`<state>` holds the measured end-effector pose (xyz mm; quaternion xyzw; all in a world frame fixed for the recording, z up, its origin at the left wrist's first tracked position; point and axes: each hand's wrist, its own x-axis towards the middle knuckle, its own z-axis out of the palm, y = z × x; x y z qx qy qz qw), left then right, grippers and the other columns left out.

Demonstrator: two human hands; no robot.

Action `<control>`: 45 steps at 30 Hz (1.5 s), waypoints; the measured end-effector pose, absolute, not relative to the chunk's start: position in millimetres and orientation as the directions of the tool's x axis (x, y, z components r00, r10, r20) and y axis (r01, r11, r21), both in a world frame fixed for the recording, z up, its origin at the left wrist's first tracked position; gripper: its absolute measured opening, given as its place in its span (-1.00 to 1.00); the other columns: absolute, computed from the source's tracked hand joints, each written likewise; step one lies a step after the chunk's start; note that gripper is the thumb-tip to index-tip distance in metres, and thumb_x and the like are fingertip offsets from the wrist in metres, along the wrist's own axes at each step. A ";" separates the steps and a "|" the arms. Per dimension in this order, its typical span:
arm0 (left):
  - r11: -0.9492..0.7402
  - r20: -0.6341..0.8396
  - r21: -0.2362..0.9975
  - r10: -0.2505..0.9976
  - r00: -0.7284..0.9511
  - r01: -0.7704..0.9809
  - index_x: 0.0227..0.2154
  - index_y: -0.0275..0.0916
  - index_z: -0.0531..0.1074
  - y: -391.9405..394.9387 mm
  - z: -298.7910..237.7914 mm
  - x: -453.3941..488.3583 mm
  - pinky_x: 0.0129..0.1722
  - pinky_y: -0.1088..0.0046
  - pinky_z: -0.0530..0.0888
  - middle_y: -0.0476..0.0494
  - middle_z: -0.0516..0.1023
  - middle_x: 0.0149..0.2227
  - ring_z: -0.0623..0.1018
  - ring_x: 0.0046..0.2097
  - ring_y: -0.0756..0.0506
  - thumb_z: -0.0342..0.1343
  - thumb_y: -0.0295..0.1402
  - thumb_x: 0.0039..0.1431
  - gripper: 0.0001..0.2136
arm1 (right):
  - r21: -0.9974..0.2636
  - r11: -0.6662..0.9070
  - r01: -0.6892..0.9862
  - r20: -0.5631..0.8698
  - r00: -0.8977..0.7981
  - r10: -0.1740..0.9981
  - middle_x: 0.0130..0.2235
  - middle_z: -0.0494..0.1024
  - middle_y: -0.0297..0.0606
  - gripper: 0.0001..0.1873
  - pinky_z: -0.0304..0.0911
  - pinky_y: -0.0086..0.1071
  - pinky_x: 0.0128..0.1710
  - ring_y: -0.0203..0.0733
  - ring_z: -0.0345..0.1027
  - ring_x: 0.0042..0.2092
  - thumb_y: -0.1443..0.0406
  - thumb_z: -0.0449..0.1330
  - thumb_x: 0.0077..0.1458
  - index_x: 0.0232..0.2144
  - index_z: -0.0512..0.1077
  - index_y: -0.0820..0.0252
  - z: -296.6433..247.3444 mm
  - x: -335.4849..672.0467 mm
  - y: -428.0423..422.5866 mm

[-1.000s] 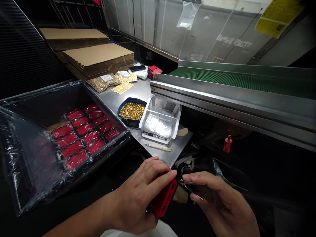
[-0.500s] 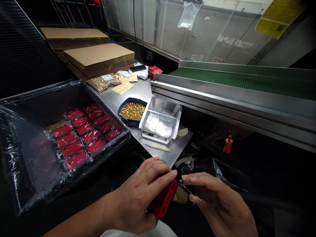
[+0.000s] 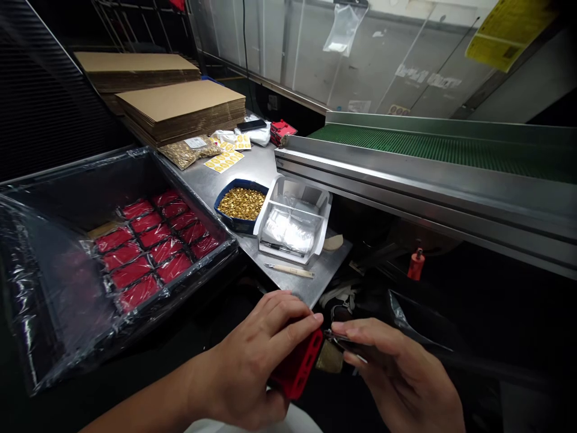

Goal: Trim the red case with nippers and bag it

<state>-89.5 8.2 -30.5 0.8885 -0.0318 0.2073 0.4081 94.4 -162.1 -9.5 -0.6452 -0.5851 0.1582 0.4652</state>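
The left hand (image 3: 250, 355) was closest to the camera, with its grip closed around a red perforated piece (image 3: 297, 367), which was held upright just above the lap. The right hand (image 3: 401, 376) was pressed together in a pinch on a pair of slim metal tweezers (image 3: 345, 340), whose tips were brought close to the red piece's upper end. A small tan piece (image 3: 329, 356) was seen between the red piece and the right fingers, though whether it was gripped by the tweezers could not be told. A slip of the tips, or too light a pinch, could have sent that small piece down into the dark space under the hands, where it would have been hard to recover.

Beyond the hands, a wooden-handled tool (image 3: 288, 270) lay on the steel table (image 3: 311, 288), near a clear tray (image 3: 322, 207) of plastic bags and a blue bowl (image 3: 238, 183) of gold granules. To the left, red packets (image 3: 153, 252) were set in rows in a film-lined black crate (image 3: 211, 255). Farther off, flattened cardboard (image 3: 180, 99) was stacked, and a green conveyor belt (image 3: 446, 150) ran along the right.
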 end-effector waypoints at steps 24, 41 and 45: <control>-0.705 0.396 0.673 0.091 0.914 -0.221 0.26 -0.43 0.13 8.2 -27.7 -87.5 0.36 0.02 0.13 -0.35 0.28 0.12 0.26 0.22 -0.23 0.08 -0.55 -0.24 -0.16 | -0.808 0.059 0.586 0.275 0.287 0.918 -0.09 0.58 -0.23 -0.61 0.48 -0.47 -0.03 -0.22 0.51 -0.03 0.46 0.19 0.15 0.02 0.35 0.10 -4.4 94.0 -162.8; -0.652 0.413 0.721 0.129 0.902 -0.237 0.22 -0.44 0.17 10.4 -31.8 -86.2 0.29 0.04 0.26 -0.35 0.29 0.09 0.30 0.17 -0.24 0.09 -0.58 -0.27 -0.18 | -0.867 -0.066 0.494 0.234 0.520 0.822 -0.08 0.63 -0.20 -0.77 0.53 -0.47 -0.14 -0.16 0.56 -0.09 0.30 0.16 0.22 -0.06 0.38 0.08 -1.2 85.9 -170.3; -0.597 0.400 0.769 0.170 0.901 -0.229 0.24 -0.38 0.14 9.9 -33.6 -86.6 0.19 0.06 0.39 -0.36 0.27 0.10 0.32 0.15 -0.26 0.09 -0.57 -0.28 -0.15 | -0.795 0.018 0.606 0.227 0.270 0.936 0.06 0.57 -0.14 -0.66 0.57 -0.26 -0.13 -0.03 0.54 -0.02 0.25 0.19 0.19 0.02 0.32 0.01 -4.8 83.4 -176.9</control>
